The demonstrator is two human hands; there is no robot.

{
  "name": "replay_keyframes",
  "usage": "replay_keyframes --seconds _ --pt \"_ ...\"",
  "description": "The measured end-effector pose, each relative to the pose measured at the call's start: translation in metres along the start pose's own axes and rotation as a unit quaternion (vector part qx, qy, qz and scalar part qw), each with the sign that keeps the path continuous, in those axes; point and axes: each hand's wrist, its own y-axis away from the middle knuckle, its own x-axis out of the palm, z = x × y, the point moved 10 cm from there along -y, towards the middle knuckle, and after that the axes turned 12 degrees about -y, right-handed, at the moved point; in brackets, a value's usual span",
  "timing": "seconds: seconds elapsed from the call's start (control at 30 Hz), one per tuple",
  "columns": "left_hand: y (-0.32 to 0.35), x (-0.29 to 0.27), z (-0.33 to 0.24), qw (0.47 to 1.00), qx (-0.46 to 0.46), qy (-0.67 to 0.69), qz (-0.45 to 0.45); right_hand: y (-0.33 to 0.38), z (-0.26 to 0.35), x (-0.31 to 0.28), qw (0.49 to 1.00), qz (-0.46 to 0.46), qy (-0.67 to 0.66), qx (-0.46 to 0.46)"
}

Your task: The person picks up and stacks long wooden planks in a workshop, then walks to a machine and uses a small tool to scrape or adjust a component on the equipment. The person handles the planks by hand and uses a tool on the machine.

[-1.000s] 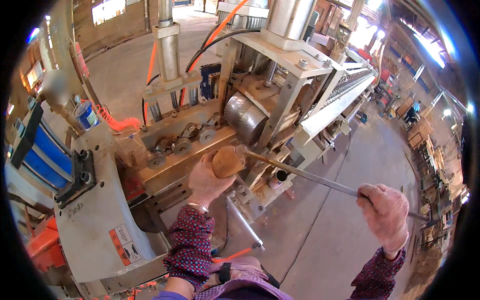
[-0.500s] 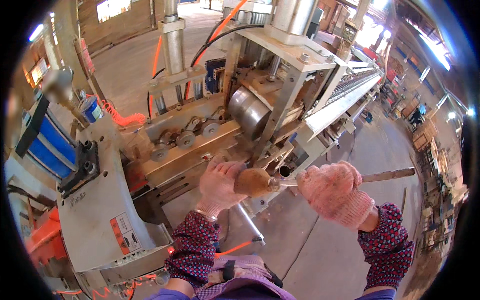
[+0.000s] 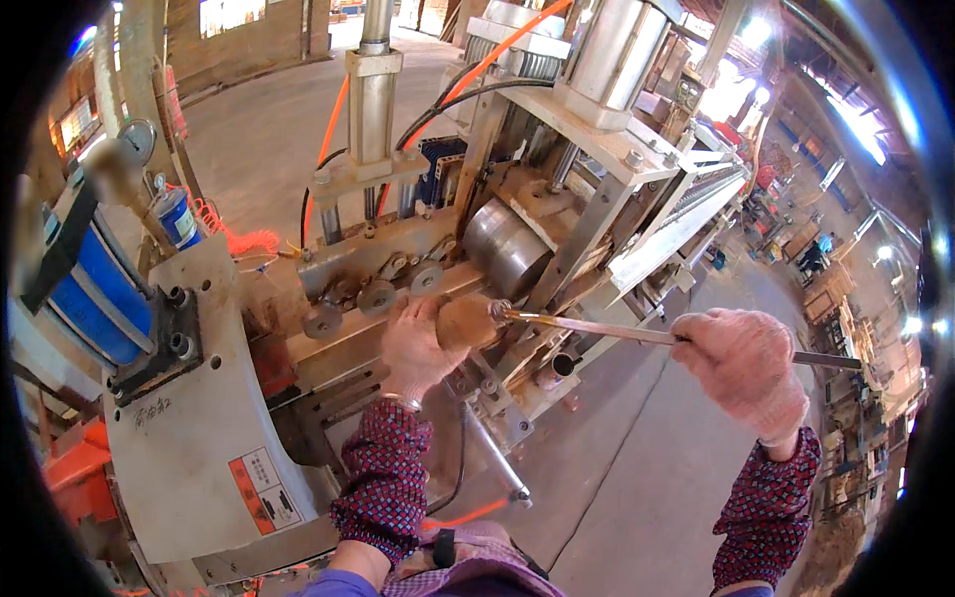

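My left hand (image 3: 419, 346), in a pale knit glove, holds a brown rounded wooden piece (image 3: 468, 322) against the front of a grey metal machine (image 3: 517, 199). My right hand (image 3: 744, 368), also gloved, grips a long thin metal rod (image 3: 607, 329) near its far end. The rod's tip meets the right side of the wooden piece. Just behind the piece sits a shiny steel roller (image 3: 505, 249), with several small round guide wheels (image 3: 368, 296) along a wooden rail to its left.
A grey machine cover (image 3: 199, 418) with a red and white label stands at lower left, a blue box (image 3: 95, 289) beside it. Orange hoses (image 3: 338, 119) run up the machine. Concrete floor (image 3: 637, 468) spreads at right; stacked goods and a distant person at far right.
My right hand has slid back out along the rod to the right after coming close to the wooden piece. My left hand keeps the piece at the machine's front.
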Motion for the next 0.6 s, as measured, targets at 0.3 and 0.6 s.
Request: replay_keyframes --seconds 0.3,0.6 --pt "-0.032 0.061 0.044 0.95 -0.151 0.268 0.05 -0.022 -0.01 -0.045 0.994 -0.03 0.03 0.1" --pt "-0.02 0.078 0.026 0.896 -0.249 0.356 0.097 -0.106 0.034 -0.016 0.928 -0.005 0.369 0.043"
